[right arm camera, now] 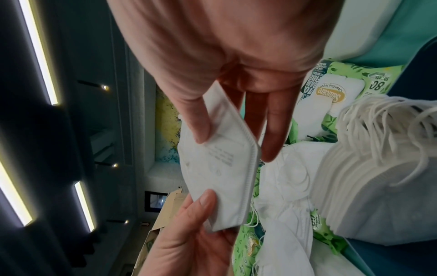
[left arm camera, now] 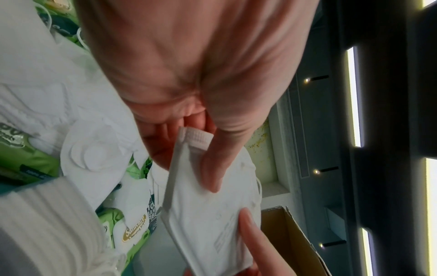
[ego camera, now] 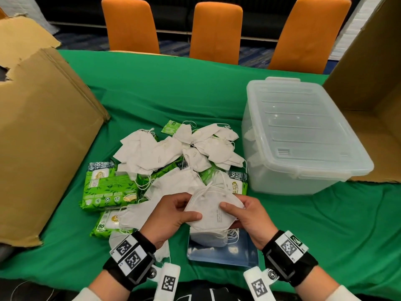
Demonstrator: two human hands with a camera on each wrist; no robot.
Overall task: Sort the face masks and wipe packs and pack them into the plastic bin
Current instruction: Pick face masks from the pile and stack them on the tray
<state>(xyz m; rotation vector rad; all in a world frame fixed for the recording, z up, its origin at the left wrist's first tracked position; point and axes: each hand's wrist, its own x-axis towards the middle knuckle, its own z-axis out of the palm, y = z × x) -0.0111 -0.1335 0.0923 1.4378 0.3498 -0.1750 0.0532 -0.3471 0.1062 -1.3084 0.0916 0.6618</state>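
Observation:
Both hands hold one folded white face mask just above a neat stack of masks. My left hand pinches its left edge with thumb on top. My right hand pinches the right edge the same way. A loose heap of white masks lies beyond, over green wipe packs. The clear plastic bin stands at the right with its lid on.
The mask stack sits on a blue tray near the table's front edge. Cardboard panels stand at left and right. Green cloth covers the table; orange chairs line the far side.

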